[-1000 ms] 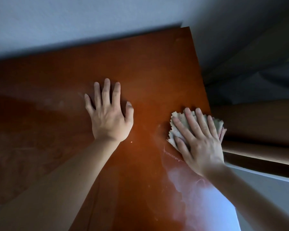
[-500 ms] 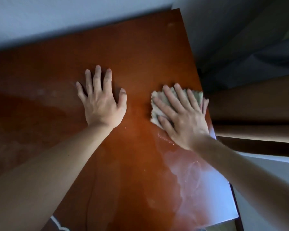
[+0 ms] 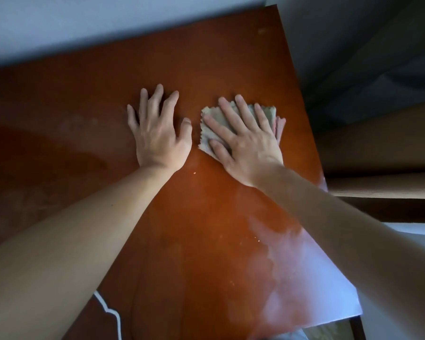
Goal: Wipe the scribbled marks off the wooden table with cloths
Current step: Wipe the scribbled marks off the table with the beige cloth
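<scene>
Since a second ago the right hand [image 3: 245,146] has slid the cloth [image 3: 212,128] leftward, away from the table's right edge and towards the middle, so that it now lies just beside the left hand [image 3: 157,133]. That left hand has stayed planted in much the same spot on the table [image 3: 206,229].

Most of the cloth is hidden under the right palm and fingers; only its zigzag-cut left and far edges show, with a strip near the little finger. Both forearms run out of view at the bottom and right. A thin white line [image 3: 108,310] at the lower left is cut off by the left arm, and what it belongs to cannot be told. No scribbled marks can be made out on the wood; a pale, hazy glare or smear covers the near right corner, and which of the two it is stays unclear. A few tiny pale specks lie near the wrists.

Right hand: fingers straight and spread, pressing the cloth flat. Left hand: fingers spread wide, flat on bare wood, holding nothing. The cloth is a small greyish-beige square, lying flat.
</scene>
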